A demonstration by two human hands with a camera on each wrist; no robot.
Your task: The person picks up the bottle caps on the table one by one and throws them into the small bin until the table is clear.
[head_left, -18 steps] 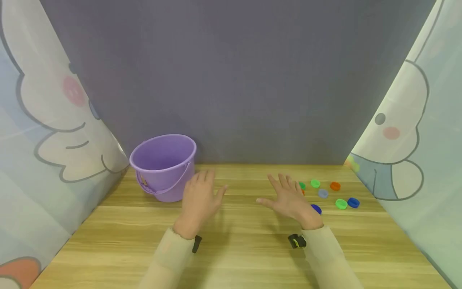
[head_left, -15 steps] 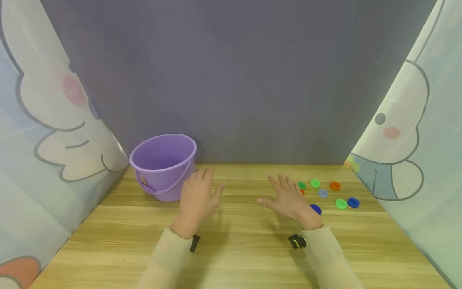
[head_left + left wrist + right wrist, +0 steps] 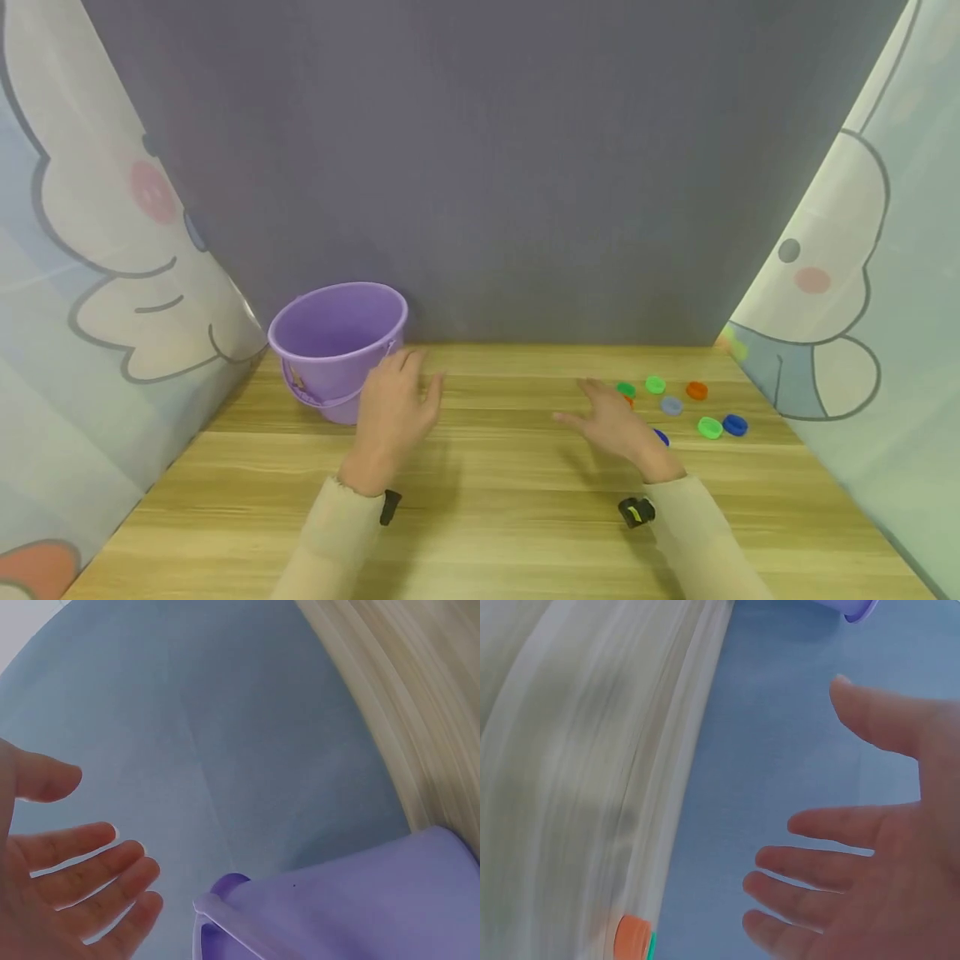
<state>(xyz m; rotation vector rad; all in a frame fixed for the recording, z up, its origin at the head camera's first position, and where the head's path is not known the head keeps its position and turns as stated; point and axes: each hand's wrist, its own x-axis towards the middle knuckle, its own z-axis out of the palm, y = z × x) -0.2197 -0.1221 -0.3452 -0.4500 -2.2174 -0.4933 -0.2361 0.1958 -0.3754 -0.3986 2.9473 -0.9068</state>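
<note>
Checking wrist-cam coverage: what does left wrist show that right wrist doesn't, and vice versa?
Only left wrist: the left hand, plus a broad stretch of the purple bucket's wall down to the table.
Only right wrist: the right hand, an orange cap and a green sliver beside it.
Both: wooden tabletop, plain backdrop, some bucket; right wrist catches just a bit at the top.

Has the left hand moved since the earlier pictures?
Yes: in the head view, the left hand has shifted left, overlapping more of the purple bucket.
</note>
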